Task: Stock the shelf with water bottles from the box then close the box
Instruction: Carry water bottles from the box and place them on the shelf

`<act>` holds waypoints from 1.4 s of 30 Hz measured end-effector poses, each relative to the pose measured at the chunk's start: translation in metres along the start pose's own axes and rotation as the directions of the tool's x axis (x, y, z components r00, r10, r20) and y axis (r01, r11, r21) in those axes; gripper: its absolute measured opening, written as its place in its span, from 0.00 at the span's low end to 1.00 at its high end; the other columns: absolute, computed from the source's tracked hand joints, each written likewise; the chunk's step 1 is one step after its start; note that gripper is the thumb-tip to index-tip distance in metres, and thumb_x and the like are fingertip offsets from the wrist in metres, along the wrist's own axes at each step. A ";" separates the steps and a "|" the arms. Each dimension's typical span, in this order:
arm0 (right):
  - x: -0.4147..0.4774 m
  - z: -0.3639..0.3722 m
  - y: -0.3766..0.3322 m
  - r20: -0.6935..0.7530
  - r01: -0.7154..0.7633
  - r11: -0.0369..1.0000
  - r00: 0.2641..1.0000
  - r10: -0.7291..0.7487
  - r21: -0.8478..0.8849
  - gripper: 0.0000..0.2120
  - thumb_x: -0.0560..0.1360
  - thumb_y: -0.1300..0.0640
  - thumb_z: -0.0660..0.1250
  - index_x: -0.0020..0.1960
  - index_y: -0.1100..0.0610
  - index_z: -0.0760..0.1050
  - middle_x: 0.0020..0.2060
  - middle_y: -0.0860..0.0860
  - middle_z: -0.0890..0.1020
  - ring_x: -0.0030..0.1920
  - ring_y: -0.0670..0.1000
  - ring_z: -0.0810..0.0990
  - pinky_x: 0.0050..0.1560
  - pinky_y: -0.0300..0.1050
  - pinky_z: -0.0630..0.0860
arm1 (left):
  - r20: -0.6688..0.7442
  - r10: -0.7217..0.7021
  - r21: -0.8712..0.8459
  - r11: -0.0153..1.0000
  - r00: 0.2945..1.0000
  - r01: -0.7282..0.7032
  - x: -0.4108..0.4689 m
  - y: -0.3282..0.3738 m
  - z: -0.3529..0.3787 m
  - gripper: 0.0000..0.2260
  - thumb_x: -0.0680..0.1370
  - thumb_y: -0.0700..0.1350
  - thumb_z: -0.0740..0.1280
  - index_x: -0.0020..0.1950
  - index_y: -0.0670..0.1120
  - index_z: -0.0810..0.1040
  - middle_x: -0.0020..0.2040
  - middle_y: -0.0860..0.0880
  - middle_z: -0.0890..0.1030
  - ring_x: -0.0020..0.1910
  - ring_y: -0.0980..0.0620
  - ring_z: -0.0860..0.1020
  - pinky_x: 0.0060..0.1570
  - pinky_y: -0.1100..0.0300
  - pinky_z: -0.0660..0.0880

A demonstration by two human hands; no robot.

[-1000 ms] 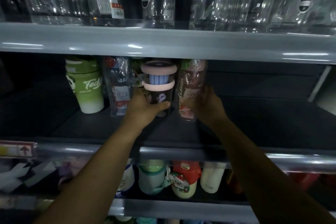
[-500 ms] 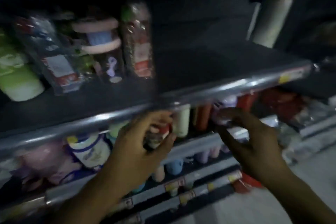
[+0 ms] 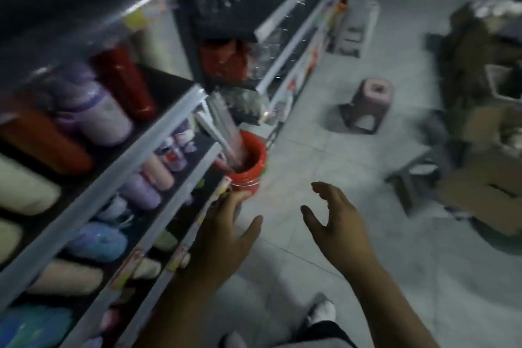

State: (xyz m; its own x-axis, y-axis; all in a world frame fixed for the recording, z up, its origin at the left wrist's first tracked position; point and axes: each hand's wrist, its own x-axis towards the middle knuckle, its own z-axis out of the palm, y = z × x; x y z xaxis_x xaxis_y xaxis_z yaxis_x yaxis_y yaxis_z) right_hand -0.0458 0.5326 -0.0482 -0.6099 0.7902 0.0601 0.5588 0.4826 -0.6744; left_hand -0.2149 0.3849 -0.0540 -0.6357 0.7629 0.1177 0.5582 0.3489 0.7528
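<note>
The view is blurred and swung toward the floor. Both hands hang empty over the grey tiles. My left hand (image 3: 228,232) has relaxed fingers next to the lower shelf edge (image 3: 180,121), just below a red bucket (image 3: 250,169). My right hand (image 3: 336,217) is apart from it, fingers spread and loosely bent. Cardboard boxes (image 3: 480,186) lie open on the floor at the right. Coloured water bottles (image 3: 107,116) stand in rows on the shelves at the left.
A small pink plastic stool (image 3: 367,104) stands on the floor ahead. The shelving (image 3: 296,25) runs along the aisle into the distance. The red bucket holds long wrapped items. My white shoe (image 3: 322,313) shows at the bottom.
Both hands left the bottles on the shelf and dropped down empty. The view turned from the shelf to the right and down toward the floor and boxes.
</note>
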 end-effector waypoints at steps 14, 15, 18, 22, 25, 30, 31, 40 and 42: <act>0.048 -0.208 0.244 -0.273 -0.392 0.917 0.892 0.360 -0.072 0.25 0.80 0.45 0.67 0.73 0.51 0.66 0.67 0.48 0.76 0.63 0.51 0.77 0.56 0.48 0.78 | 0.395 0.254 -0.039 0.965 0.883 -0.260 0.148 0.219 0.288 0.19 0.77 0.50 0.73 0.68 0.55 0.75 0.62 0.62 0.74 0.63 0.57 0.74 0.61 0.61 0.71; 0.053 -0.220 0.257 -0.289 -0.428 0.902 0.872 0.394 -0.061 0.25 0.80 0.45 0.67 0.73 0.51 0.67 0.67 0.48 0.76 0.63 0.51 0.77 0.56 0.47 0.77 | 0.420 0.269 -0.046 0.960 0.867 -0.276 0.160 0.232 0.305 0.19 0.77 0.51 0.73 0.68 0.55 0.75 0.62 0.63 0.74 0.63 0.58 0.74 0.60 0.63 0.70; 0.073 -0.245 0.303 -0.329 -0.527 0.849 0.810 0.486 -0.044 0.25 0.79 0.45 0.67 0.73 0.51 0.67 0.66 0.49 0.76 0.62 0.51 0.78 0.56 0.47 0.78 | 0.502 0.297 -0.058 0.948 0.812 -0.311 0.198 0.263 0.368 0.19 0.78 0.50 0.73 0.68 0.54 0.75 0.61 0.64 0.73 0.63 0.58 0.74 0.58 0.64 0.69; 0.113 -0.270 0.370 -0.366 -0.640 0.769 0.717 0.593 -0.007 0.25 0.79 0.46 0.68 0.72 0.52 0.67 0.64 0.49 0.77 0.61 0.52 0.77 0.55 0.47 0.78 | 0.635 0.346 -0.110 0.925 0.691 -0.362 0.249 0.292 0.461 0.20 0.78 0.50 0.73 0.69 0.53 0.75 0.63 0.61 0.75 0.63 0.57 0.74 0.58 0.63 0.71; 0.154 -0.303 0.410 -0.414 -0.701 0.714 0.650 0.637 -0.002 0.25 0.79 0.46 0.68 0.72 0.51 0.67 0.65 0.49 0.76 0.62 0.52 0.77 0.56 0.47 0.77 | 0.711 0.397 -0.165 0.897 0.580 -0.411 0.300 0.329 0.521 0.20 0.78 0.50 0.73 0.69 0.53 0.74 0.65 0.56 0.76 0.64 0.55 0.74 0.60 0.59 0.74; 0.221 -0.374 0.462 -0.537 -0.746 0.645 0.481 0.693 0.164 0.27 0.77 0.48 0.72 0.73 0.52 0.69 0.66 0.49 0.77 0.65 0.50 0.77 0.60 0.45 0.76 | 0.749 0.515 -0.274 0.814 0.417 -0.512 0.381 0.412 0.614 0.19 0.78 0.49 0.74 0.67 0.51 0.77 0.61 0.55 0.78 0.57 0.57 0.76 0.55 0.68 0.71; 0.231 -0.383 0.474 -0.541 -0.754 0.631 0.458 0.705 0.184 0.27 0.77 0.49 0.72 0.73 0.52 0.69 0.66 0.49 0.77 0.65 0.49 0.76 0.60 0.44 0.75 | 0.758 0.522 -0.284 0.804 0.391 -0.523 0.394 0.428 0.633 0.19 0.78 0.50 0.73 0.68 0.52 0.76 0.61 0.56 0.77 0.56 0.59 0.75 0.53 0.70 0.71; 0.286 -0.452 0.634 -0.395 -0.771 0.562 0.436 0.808 0.299 0.23 0.78 0.49 0.70 0.71 0.49 0.70 0.58 0.38 0.73 0.51 0.39 0.76 0.50 0.30 0.68 | 0.811 0.443 -0.229 0.841 0.382 -0.489 0.453 0.514 0.793 0.17 0.79 0.49 0.72 0.66 0.54 0.76 0.59 0.59 0.76 0.53 0.57 0.77 0.52 0.60 0.78; 0.303 -0.474 0.685 -0.346 -0.754 0.591 0.494 0.798 0.287 0.19 0.78 0.52 0.70 0.68 0.49 0.72 0.54 0.38 0.74 0.54 0.41 0.75 0.49 0.31 0.67 | 0.807 0.388 -0.174 0.876 0.446 -0.450 0.460 0.527 0.830 0.16 0.79 0.48 0.73 0.66 0.53 0.77 0.58 0.57 0.77 0.51 0.55 0.78 0.51 0.60 0.77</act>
State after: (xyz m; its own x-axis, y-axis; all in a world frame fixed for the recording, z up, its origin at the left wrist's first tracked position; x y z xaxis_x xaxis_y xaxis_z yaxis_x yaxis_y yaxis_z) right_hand 0.4188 1.2815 -0.1430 0.3393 0.9058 -0.2537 0.6290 -0.4190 -0.6548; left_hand 0.2293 1.3721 -0.1411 0.3636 0.9145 -0.1775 0.6823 -0.1317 0.7191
